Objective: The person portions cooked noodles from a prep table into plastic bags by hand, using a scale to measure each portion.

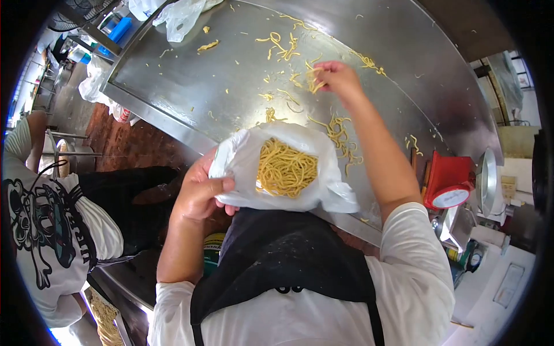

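My left hand (205,187) grips the left side of a white plastic bag (234,153), thumb on top and fingers underneath. The bag's mouth gapes, and a heap of yellow noodles (287,167) shows inside it. Farther out over the steel table (190,75), my right hand (336,79) pinches a few strands of noodles (315,79). Loose noodles (337,135) lie scattered on the metal around and below that hand, with another small clump (280,46) beyond it.
At the right edge stands a red scale (447,179) with a metal pan (487,179). More plastic bags (179,20) lie at the table's far left corner. On the left is another person in a white printed shirt (43,225), near a tray of noodles (104,317).
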Demonstrator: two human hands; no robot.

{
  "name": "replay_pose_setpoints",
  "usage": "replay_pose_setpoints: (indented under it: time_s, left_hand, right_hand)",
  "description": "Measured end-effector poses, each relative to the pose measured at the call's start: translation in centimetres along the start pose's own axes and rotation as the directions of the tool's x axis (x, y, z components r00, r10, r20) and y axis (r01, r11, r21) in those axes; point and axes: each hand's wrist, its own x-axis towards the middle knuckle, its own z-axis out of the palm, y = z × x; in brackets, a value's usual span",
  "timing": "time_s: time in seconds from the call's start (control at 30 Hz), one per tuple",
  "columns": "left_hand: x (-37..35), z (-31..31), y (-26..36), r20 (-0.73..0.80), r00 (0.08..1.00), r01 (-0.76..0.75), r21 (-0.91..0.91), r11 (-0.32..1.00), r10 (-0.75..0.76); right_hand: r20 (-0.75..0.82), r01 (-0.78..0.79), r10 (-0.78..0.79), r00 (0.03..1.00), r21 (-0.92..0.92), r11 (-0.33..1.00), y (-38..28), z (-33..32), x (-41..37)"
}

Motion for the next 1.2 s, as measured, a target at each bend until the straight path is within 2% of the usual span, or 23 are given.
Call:
replay_pose_setpoints:
  time_s: [0.07, 0.13, 0.2, 0.27, 0.33, 0.4, 0.43, 0.47, 0.5, 0.53, 0.6, 0.63, 0.67, 0.73, 0.87, 0.9, 0.93, 1.0, 1.03, 1.1, 1.13, 1.17, 1.2]
  left_hand:
    - [0.7, 0.5, 0.0, 0.034, 0.999, 0.003, -0.011, 1.000, -0.002]
    - [1.6, 1.4, 0.0, -0.019, 0.999, -0.048, -0.012, 0.999, 0.048]
    - [2.4, 2.1, 0.5, -0.016, 0.998, -0.053, 0.016, 0.998, 0.053]
    - [3.0, 3.0, 0.9, 0.033, 0.996, -0.085, -0.030, 0.996, 0.086]
    - [3.3, 3.4, 0.9, 0.046, 0.994, -0.096, -0.019, 0.995, 0.097]
    - [3.3, 3.7, 1.1, 0.052, 0.993, -0.104, -0.016, 0.994, 0.105]
    - [3.4, 3.7, 1.1, 0.065, 0.992, -0.107, -0.014, 0.994, 0.108]
    - [3.4, 3.4, 1.2, 0.076, 0.989, -0.123, -0.004, 0.992, 0.123]
    - [3.3, 3.1, 1.4, 0.087, 0.987, -0.137, 0.008, 0.991, 0.136]
    - [3.1, 2.9, 1.6, 0.094, 0.987, -0.135, 0.013, 0.991, 0.133]
    - [2.5, 2.1, 2.2, 0.030, 0.993, -0.120, 0.156, 0.980, 0.117]
    - [2.2, 1.2, 2.7, 0.008, 0.995, -0.096, 0.257, 0.962, 0.097]
    - [2.0, 0.2, 3.1, -0.005, 0.996, -0.089, 0.255, 0.963, 0.093]
    - [2.0, -1.9, 3.7, -0.079, 0.988, -0.064, 0.572, 0.817, 0.133]
    - [1.4, -5.3, 3.9, -0.012, 0.996, -0.062, 0.621, 0.782, 0.089]
    - [1.3, -5.7, 4.0, -0.052, 0.997, -0.010, 0.615, 0.789, 0.053]
    - [1.7, -5.3, 3.7, -0.044, 0.998, -0.011, 0.616, 0.788, 0.049]
    - [3.0, -3.2, 2.4, 0.206, 0.910, -0.415, 0.455, 0.788, 0.360]
    - [2.9, -1.4, 1.8, 0.185, 0.938, -0.345, 0.439, 0.830, 0.293]
    - [4.3, 1.8, -0.9, 0.253, 0.943, -0.304, 0.393, 0.868, 0.215]
    - [4.4, 3.6, -2.4, 0.275, 0.948, -0.250, 0.332, 0.910, 0.160]
    - [5.2, 4.0, -4.0, 0.386, 0.911, -0.326, 0.469, 0.821, 0.141]
    - [6.0, 4.5, -5.5, 0.491, 0.865, -0.410, 0.581, 0.704, 0.098]
  right_hand:
    - [-0.002, 0.029, -0.029, 1.000, 0.017, 0.999, -4.1, -1.5, -2.7]
    - [0.029, 0.139, -0.144, 0.989, 0.145, 0.980, -7.7, -2.2, -5.7]
    - [0.059, 0.177, -0.192, 0.980, 0.203, 0.963, -11.0, -1.9, -9.0]
    - [0.089, 0.215, -0.245, 0.965, 0.260, 0.941, -11.8, -0.6, -11.6]
    - [0.322, 0.157, -0.307, 0.895, 0.418, 0.895, -11.3, 1.3, -13.7]
    - [0.511, -0.010, -0.238, 0.826, 0.436, 0.900, -7.4, 4.1, -14.2]
    - [0.536, 0.134, -0.180, 0.825, 0.123, 0.983, -5.6, 5.8, -14.3]
    - [0.541, 0.259, -0.113, 0.834, -0.202, 0.945, -3.5, 6.9, -14.3]
    - [0.443, 0.470, -0.246, 0.862, -0.517, 0.716, -0.2, 7.1, -14.0]
    - [0.389, 0.531, -0.398, 0.831, -0.769, 0.357, 2.0, 7.0, -13.9]
    - [0.479, 0.554, -0.283, 0.831, -0.663, 0.504, 1.4, 3.9, -14.7]
    - [0.494, 0.484, -0.102, 0.863, -0.754, 0.445, -0.5, 2.1, -15.5]
    - [0.480, 0.423, 0.080, 0.874, -0.831, 0.363, -3.1, 0.5, -16.5]
    - [0.355, 0.321, 0.217, 0.909, -0.930, 0.180, -6.2, -1.9, -18.7]
    - [0.333, 0.308, 0.250, 0.909, -0.942, 0.136, -11.0, -3.2, -23.3]
    - [0.338, 0.319, 0.268, 0.902, -0.941, 0.113, -11.8, -3.3, -24.1]
    - [0.331, 0.311, 0.268, 0.905, -0.944, 0.114, -12.2, -3.3, -24.6]
    - [0.424, 0.426, -0.089, 0.902, -0.832, 0.355, -12.8, -3.3, -25.4]
    - [0.405, 0.409, -0.089, 0.910, -0.842, 0.351, -12.7, -2.8, -25.4]
    - [0.312, 0.462, -0.342, 0.886, -0.649, 0.605, -12.0, -0.6, -24.8]
    - [0.264, 0.457, -0.374, 0.889, -0.533, 0.712, -11.7, 0.7, -24.7]
    - [0.207, 0.452, -0.401, 0.892, -0.398, 0.798, -11.2, 2.2, -24.6]
    - [0.200, 0.505, -0.464, 0.863, -0.338, 0.794, -10.5, 3.6, -24.6]
